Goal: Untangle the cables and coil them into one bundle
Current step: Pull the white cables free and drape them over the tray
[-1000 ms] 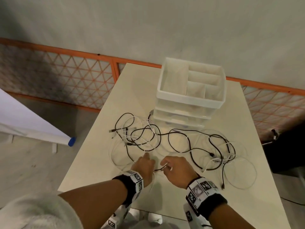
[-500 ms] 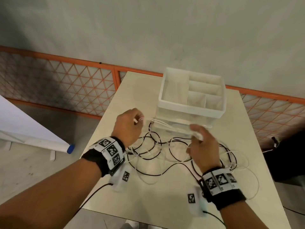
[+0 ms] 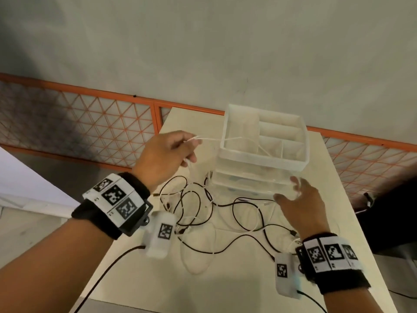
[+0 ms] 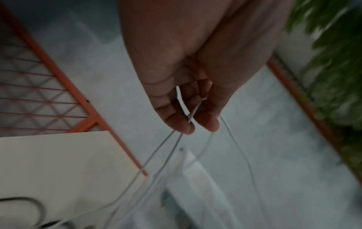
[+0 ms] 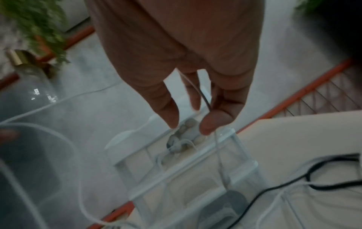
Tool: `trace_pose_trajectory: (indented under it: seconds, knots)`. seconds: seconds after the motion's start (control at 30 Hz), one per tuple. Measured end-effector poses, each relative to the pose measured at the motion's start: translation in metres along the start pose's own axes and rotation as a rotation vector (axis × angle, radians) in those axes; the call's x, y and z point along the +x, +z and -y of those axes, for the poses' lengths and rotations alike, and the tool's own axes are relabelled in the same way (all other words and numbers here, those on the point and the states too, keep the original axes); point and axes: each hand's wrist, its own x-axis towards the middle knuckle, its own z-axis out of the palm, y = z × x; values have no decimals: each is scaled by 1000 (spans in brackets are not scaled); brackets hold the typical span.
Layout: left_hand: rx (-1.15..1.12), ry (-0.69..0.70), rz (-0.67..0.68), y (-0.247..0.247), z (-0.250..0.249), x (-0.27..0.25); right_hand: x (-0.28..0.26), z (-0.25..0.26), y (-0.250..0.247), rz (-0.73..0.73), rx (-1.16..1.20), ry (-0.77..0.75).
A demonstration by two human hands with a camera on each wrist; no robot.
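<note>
- Nearest me, the black cables (image 3: 198,213) are lying looped all over the bench (image 3: 140,263), not sorted yet.
- Right hand (image 3: 300,206) is hanging above them, fingers (image 5: 211,124) loosely curling round a white cable (image 3: 225,139) strand.
- Left hand (image 3: 164,157) is pinching the other end; it's running left-right, crossing the clear organiser (image 3: 264,141).
- Untangling step, I reckon; next it needs pulling free.

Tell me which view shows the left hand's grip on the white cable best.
The left wrist view. There the left hand pinches the white cable between thumb and fingertip, strands trailing down. The head view shows that hand raised, with the cable running toward the organizer, the pinch hidden. The right wrist view shows no left hand.
</note>
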Motion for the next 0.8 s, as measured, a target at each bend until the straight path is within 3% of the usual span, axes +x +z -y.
trace_pose_trajectory:
  seconds: [0.07,0.13,0.2,0.27,0.43,0.53,0.63,0.8]
  knots:
    - [40,63,58,4,-17,0,-13,18,-1,-112,20,-100]
    - [99,103,191,17,-21,-4,-26,41,0,-179,111,-322]
    - [50,124,301,31,-23,-7,-36,62,9,-59,85,-497]
    - [-63,129,338,39,-28,-8,-37,73,25,71,2,-561]
    - [-104,89,275,19,-28,-2,-27,67,29,125,114,-397]
    - [191,78,225,5,-5,4,-12,76,-3,-19,356,-371]
    - [297,-115,216,9,34,3,3,90,-40,-194,625,-386]
    - [74,-353,142,25,62,-1,16,70,-57,-71,624,-288]
